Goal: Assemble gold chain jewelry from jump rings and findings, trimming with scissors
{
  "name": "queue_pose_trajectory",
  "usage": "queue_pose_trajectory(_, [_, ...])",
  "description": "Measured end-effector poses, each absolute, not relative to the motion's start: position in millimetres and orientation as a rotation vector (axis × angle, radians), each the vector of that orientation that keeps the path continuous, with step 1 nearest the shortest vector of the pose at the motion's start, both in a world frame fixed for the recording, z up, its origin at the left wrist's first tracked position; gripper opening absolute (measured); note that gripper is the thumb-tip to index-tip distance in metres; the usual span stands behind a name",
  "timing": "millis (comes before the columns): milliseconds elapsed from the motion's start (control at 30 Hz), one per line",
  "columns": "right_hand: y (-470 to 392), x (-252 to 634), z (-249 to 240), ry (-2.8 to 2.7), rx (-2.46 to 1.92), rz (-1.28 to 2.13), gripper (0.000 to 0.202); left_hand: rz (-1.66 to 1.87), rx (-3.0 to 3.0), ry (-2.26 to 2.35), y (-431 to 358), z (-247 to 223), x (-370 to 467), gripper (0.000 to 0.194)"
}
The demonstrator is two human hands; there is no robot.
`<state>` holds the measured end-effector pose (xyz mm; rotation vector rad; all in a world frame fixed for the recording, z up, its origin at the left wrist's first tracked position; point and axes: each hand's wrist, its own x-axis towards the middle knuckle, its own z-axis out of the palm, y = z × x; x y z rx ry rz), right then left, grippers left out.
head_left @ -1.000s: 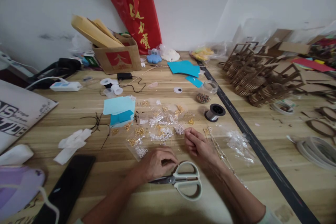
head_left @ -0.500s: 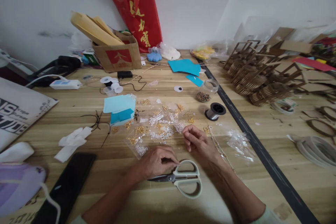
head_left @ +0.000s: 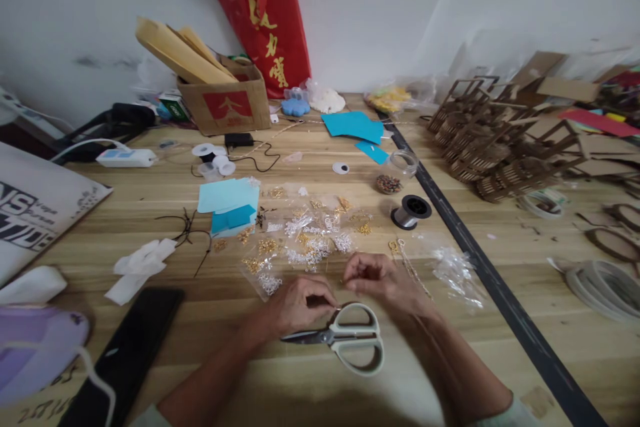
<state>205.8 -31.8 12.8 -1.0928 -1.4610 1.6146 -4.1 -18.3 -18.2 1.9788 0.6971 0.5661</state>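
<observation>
My left hand (head_left: 304, 303) is closed in a pinch just above the scissors (head_left: 357, 340), with a tiny piece at its fingertips too small to name. Opposite it, my right hand (head_left: 375, 275) is also pinched, and a small speck shows at its fingertips. The scissors have pale handles and lie on the table, blades to the left. Beyond both hands, small plastic bags of silver and gold jewellery findings (head_left: 307, 250) are spread out. A thin chain (head_left: 410, 260) with gold rings lies beside my right hand.
A wire spool (head_left: 411, 211) and a jar of beads (head_left: 393, 177) stand at the right. Blue paper sheets (head_left: 227, 197) lie to the left, with a black phone (head_left: 133, 347) nearer. Brown lattice baskets (head_left: 493, 140) crowd the far right. A cardboard box (head_left: 227, 103) stands behind.
My right hand has moved slightly down and left, closer to my left hand, and its fingers have curled further. My left hand has shifted a little to the left.
</observation>
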Motion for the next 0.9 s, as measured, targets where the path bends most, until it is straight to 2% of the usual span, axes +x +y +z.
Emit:
queue_pose_trajectory(100, [-35.1, 204.1, 14.0, -1.652, -1.121, 1.685, 0.01, 0.556, 1.977, 0.724, -18.4, -20.4, -4.7, 0.009])
queue_pose_trajectory(300, [-35.2, 202.4, 14.7, -1.904, -1.224, 1.59, 0.002, 0.558, 1.964, 0.72, -18.4, -19.9, -4.3, 0.009])
queue_pose_trajectory(600, [-36.5, 205.1, 14.8, -1.964, -1.274, 1.532, 0.002, 0.564, 1.98, 0.725, -17.5, -18.0, -3.7, 0.01])
queue_pose_trajectory(900, [-37.7, 199.1, 14.0, -1.894, -1.184, 1.626, 0.005, 0.558, 2.007, 0.746, -17.3, -20.8, -4.8, 0.011])
